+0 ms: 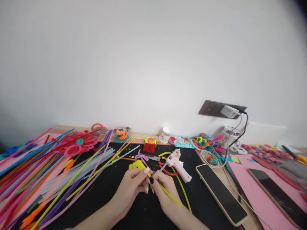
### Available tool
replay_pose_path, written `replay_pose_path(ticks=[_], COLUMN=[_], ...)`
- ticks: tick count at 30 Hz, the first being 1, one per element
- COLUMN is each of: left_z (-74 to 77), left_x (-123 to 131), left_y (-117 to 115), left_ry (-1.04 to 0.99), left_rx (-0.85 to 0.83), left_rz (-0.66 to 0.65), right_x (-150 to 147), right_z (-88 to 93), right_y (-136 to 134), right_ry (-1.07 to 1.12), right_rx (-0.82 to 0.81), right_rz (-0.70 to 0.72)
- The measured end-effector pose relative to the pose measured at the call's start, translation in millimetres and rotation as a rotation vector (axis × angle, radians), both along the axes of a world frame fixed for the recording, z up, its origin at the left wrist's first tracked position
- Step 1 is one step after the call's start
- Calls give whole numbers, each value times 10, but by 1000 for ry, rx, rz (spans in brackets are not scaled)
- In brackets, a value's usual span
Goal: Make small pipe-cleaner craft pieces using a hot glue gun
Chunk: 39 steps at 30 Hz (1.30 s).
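My left hand [130, 184] is closed in a pinch on a yellow pipe cleaner [137, 164] bent into a row of several side-by-side loops. The loops stick out above the thumb. My right hand [165, 188], closed too, grips the same pipe cleaner close beside the left. Its loose end [171, 195] runs down to the right over that hand. Just beyond the right hand lies a pale pink glue gun [178, 166] with a glue stick at its back. Red-handled pliers or scissors [169, 169] lie partly hidden behind it, near a small pink-purple pipe cleaner bow [141, 156].
Many coloured pipe cleaners [55, 166] and clear glue sticks [83, 169] spread over the left. Along the wall stand a paper cup [164, 135] and pipe cleaner figures [122, 134]. Two phones [222, 195] and pink paper [247, 172] lie right, below a plugged-in charger [229, 111].
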<state>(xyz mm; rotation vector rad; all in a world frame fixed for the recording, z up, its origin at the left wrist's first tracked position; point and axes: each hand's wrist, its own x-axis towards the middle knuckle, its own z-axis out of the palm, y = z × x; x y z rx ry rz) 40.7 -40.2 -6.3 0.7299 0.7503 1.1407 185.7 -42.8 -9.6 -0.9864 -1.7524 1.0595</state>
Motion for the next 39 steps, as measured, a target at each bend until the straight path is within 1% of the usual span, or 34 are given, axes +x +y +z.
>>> replay_pose_path(ticks=[7, 13, 17, 19, 21, 24, 27, 30, 35, 39], left_z=[-2, -3, 11, 18, 22, 17, -2, -24, -37, -5], left_x=[7, -6, -15, -15, -11, -3, 4, 6, -7, -35], left_y=[8, -8, -4, 1, 7, 11, -1, -33, -87, -89], left_ry=[11, 6, 15, 50, 117, 235, 305, 326, 319, 303], left_rx=[-10, -29, -36, -30, -5, 55, 73, 82, 87, 23], left_rz=[8, -5, -6, 3, -17, -125, -251, -382, -581, -714], right_x=[11, -3, 1, 20, 48, 92, 118, 115, 94, 109], right_z=[32, 56, 74, 67, 43, -4, -22, 15, 89, 103], right_y=[-8, -11, -20, -10, 17, 79, 124, 125, 83, 80], right_ry=[-35, -67, -40, 7, 91, 251, 326, 303, 173, 118], right_rx=[21, 99, 27, -23, -55, -124, -209, -256, -298, -347], right_rz=[-64, -31, -26, -65, -118, -134, -60, 27, 193, 357])
